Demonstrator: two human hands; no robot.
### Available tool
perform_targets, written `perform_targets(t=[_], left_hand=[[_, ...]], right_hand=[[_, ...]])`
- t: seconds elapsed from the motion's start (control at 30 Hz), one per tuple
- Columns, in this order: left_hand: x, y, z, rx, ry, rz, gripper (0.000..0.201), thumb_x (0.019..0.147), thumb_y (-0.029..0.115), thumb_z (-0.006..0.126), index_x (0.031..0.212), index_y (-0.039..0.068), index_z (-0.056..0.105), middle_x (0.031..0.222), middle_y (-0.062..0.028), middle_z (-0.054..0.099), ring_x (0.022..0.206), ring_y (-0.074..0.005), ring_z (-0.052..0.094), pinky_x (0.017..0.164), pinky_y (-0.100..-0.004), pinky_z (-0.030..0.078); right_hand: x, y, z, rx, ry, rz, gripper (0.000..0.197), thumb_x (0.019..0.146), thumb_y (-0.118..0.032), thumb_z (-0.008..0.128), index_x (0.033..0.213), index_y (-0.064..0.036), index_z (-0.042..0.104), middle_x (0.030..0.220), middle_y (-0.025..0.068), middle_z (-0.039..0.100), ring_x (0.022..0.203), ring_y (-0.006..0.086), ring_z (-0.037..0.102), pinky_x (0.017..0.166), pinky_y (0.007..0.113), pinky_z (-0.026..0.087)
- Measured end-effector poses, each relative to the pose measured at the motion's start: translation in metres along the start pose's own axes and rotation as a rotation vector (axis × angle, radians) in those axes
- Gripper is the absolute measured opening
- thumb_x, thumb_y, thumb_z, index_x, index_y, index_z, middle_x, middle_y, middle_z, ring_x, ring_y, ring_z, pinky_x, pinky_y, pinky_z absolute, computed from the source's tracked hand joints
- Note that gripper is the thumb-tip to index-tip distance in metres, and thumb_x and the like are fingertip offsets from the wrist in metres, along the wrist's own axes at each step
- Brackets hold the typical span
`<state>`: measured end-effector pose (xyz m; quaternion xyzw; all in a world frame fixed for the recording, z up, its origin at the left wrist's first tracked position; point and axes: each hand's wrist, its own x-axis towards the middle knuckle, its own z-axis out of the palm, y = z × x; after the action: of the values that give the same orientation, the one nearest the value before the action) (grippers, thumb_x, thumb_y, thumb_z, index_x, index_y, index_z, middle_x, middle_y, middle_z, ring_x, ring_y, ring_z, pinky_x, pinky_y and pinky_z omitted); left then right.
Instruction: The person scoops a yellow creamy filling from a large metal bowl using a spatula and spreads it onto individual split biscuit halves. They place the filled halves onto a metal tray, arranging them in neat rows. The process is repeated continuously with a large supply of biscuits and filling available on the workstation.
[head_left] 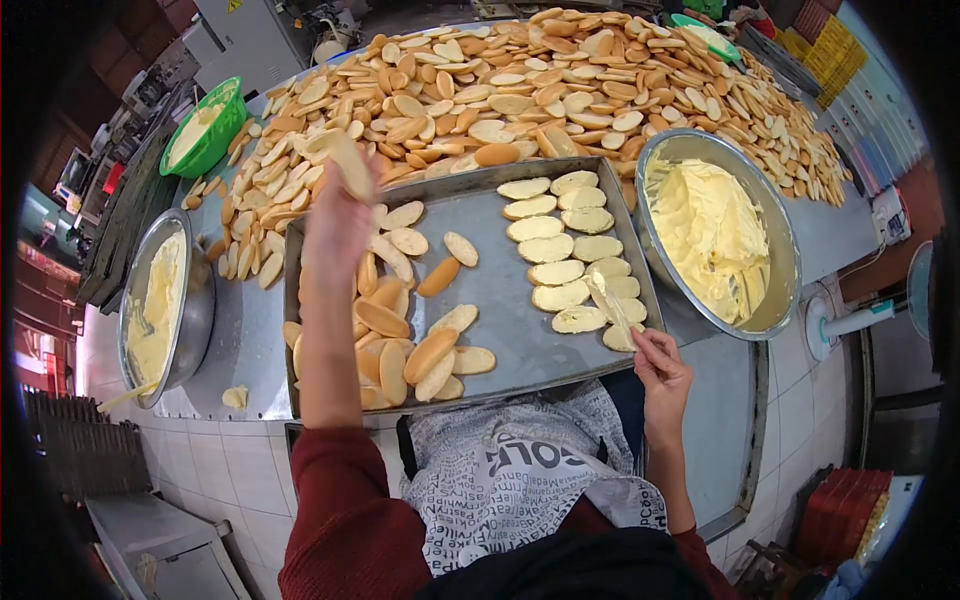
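Observation:
My left hand (340, 225), smeared by motion, is raised over the far left of the metal tray (470, 290) and grips a halved oval bread slice (352, 168). My right hand (662, 372) pinches a flat spreading knife (612, 305) coated with pale cream. The knife's blade lies over the near end of two columns of cream-covered slices (557, 272) on the tray's right side. Plain bread halves (385, 320) lie loosely on the tray's left, some cut side up, others crust up; my left forearm hides part of them.
A large heap of bread halves (480, 90) covers the table beyond the tray. A steel bowl of yellow cream (710, 235) stands at the tray's right; another steel bowl (197, 300) is at the left. Behind it sits a green basin (222, 125). A cream blob (235, 397) lies near the table edge.

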<state>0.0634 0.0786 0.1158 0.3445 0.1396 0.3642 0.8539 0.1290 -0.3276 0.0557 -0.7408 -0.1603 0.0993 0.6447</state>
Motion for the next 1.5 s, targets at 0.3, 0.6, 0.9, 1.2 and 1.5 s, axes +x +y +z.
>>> perform_targets(t=[0.3, 0.6, 0.9, 1.2, 1.5], left_hand=[[0.111, -0.007, -0.068, 1.624, 0.218, 0.556, 0.04, 0.095, 0.025, 0.057, 0.123, -0.002, 0.051, 0.111, -0.0081, 0.06, 0.101, -0.0176, 0.057, 0.09, -0.0336, 0.045], [-0.017, -0.083, 0.003, 0.268, -0.337, -0.435, 0.034, 0.095, 0.026, 0.058, 0.122, 0.005, 0.054, 0.11, -0.0015, 0.063, 0.098, -0.0116, 0.06, 0.087, -0.0257, 0.049], [-0.1, -0.11, 0.056, -0.128, -0.286, -0.702, 0.036, 0.094, 0.025, 0.058, 0.123, 0.004, 0.053, 0.119, -0.007, 0.06, 0.108, -0.0161, 0.059, 0.096, -0.0283, 0.05], [-0.102, -0.109, 0.046, -0.27, -0.226, -0.691, 0.035, 0.093, 0.021, 0.059, 0.123, 0.005, 0.051, 0.123, -0.009, 0.056, 0.113, -0.0196, 0.056, 0.097, -0.0314, 0.049], [-0.097, -0.107, 0.031, -0.166, -0.194, -0.568, 0.029, 0.093, 0.022, 0.061, 0.118, 0.009, 0.055, 0.118, -0.005, 0.06, 0.106, -0.0173, 0.059, 0.09, -0.0318, 0.051]], right_hand=[[0.001, 0.0, 0.008, -0.008, -0.001, -0.03, 0.035, 0.083, 0.009, 0.061, 0.113, -0.0056, 0.069, 0.1, 0.0004, 0.056, 0.084, 0.0074, 0.049, 0.075, 0.019, 0.039], [0.021, -0.014, 0.026, -0.004, -0.016, -0.134, 0.037, 0.084, 0.01, 0.058, 0.114, -0.0078, 0.069, 0.101, 0.0008, 0.056, 0.077, 0.0058, 0.048, 0.068, 0.019, 0.04], [0.037, -0.021, 0.07, 0.003, 0.082, -0.446, 0.037, 0.084, 0.011, 0.058, 0.113, -0.0077, 0.069, 0.102, 0.0033, 0.056, 0.08, 0.0109, 0.052, 0.069, 0.021, 0.043], [0.031, 0.002, 0.058, -0.311, 0.024, -0.62, 0.063, 0.061, 0.019, 0.053, 0.112, -0.0139, 0.071, 0.099, 0.0092, 0.061, 0.086, 0.0232, 0.06, 0.072, 0.031, 0.048], [0.012, -0.021, 0.026, -0.487, 0.076, -0.638, 0.063, 0.056, 0.014, 0.052, 0.109, -0.0138, 0.072, 0.093, 0.0093, 0.063, 0.084, 0.0261, 0.062, 0.075, 0.034, 0.05]])
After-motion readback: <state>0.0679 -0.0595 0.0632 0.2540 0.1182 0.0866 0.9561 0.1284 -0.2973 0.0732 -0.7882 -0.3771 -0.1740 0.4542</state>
